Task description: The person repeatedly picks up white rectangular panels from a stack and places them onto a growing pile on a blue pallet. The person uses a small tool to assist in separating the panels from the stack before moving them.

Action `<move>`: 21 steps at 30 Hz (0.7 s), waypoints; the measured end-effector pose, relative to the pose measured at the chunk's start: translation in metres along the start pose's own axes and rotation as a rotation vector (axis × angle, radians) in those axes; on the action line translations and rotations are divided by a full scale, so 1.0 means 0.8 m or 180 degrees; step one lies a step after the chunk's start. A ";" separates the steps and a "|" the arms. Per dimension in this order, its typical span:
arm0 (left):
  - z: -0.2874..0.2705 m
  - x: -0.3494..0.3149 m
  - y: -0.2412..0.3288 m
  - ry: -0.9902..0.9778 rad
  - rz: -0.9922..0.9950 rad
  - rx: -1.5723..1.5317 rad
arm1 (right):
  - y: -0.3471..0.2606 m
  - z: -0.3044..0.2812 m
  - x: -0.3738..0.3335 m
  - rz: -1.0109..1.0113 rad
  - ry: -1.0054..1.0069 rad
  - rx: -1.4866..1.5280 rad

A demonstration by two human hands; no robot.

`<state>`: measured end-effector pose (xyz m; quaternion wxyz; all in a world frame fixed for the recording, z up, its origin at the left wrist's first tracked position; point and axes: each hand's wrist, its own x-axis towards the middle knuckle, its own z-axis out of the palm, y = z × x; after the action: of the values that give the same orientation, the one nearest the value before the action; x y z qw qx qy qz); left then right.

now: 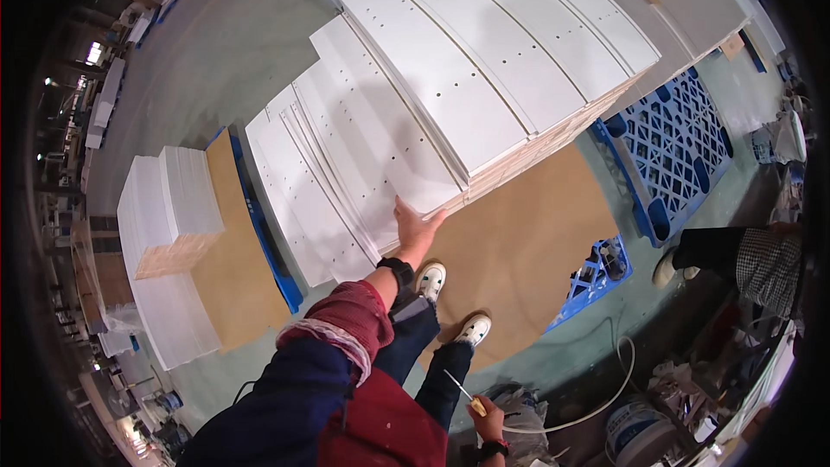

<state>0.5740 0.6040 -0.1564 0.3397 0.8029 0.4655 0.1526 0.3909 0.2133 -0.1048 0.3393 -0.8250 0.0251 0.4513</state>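
White panels (350, 125) at the left fingertips

The panels look like rigid board with a tan, wood-like core showing along the stacked edges. Each is broad and thin, so a single one should be stiff and awkward more than crushingly heavy; several together would weigh a lot. Their smooth faces probably slide easily, and corners and grooved lines seem the likeliest places to chip. The sounder hold would be on both long edges, well apart, with palms beneath.

The left hand (417, 229) touches the near edge, thumb and fingers spread wide; whether any fingertip hooks underneath is hidden. From those fingers, the touched panels spread towards ten o'clock, while the taller pile (519, 52) rises at one o'clock, its nearest corner just beside the thumb.

At five o'clock, well apart from the panels, the right hand (490, 419) is closed round a yellow-handled tool (477, 406), its thin rod pointing to about eleven o'clock. A pale hose (596, 416) trails off towards three o'clock.
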 end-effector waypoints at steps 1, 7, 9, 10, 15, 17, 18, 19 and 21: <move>0.005 -0.005 0.009 0.0113 -0.0120 -0.0050 | 0.001 0.007 0.002 0.0041 -0.0036 0.0081; -0.015 0.004 -0.012 -0.0373 -0.0069 0.0351 | -0.016 0.000 -0.008 0.0213 -0.0071 0.0247; -0.028 0.005 -0.026 -0.0541 0.0065 -0.0376 | -0.003 -0.002 -0.011 0.0289 -0.0028 0.0290; -0.034 0.008 -0.032 -0.0668 -0.0155 -0.0752 | 0.000 -0.005 -0.012 0.0329 -0.0011 0.0280; -0.055 0.059 -0.009 -0.1376 -0.1587 -0.1930 | 0.018 -0.012 -0.006 0.0432 -0.0035 0.0161; -0.052 0.089 -0.039 -0.1118 -0.1999 -0.1810 | 0.017 -0.010 -0.001 0.0300 -0.0101 -0.0007; -0.054 0.092 -0.039 -0.1184 -0.2022 -0.1890 | 0.011 -0.011 0.003 0.0181 -0.0075 -0.0085; -0.057 0.094 -0.038 -0.1246 -0.2046 -0.1970 | 0.005 -0.012 0.007 0.0060 -0.0051 -0.0164; -0.066 0.097 -0.043 -0.1376 -0.1903 -0.2372 | -0.014 -0.013 0.013 0.0023 -0.0055 -0.0161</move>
<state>0.5625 0.7025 -0.1473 0.7193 0.4728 0.5078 0.0350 0.4082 0.2185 -0.1032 0.3169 -0.8293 0.0137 0.4601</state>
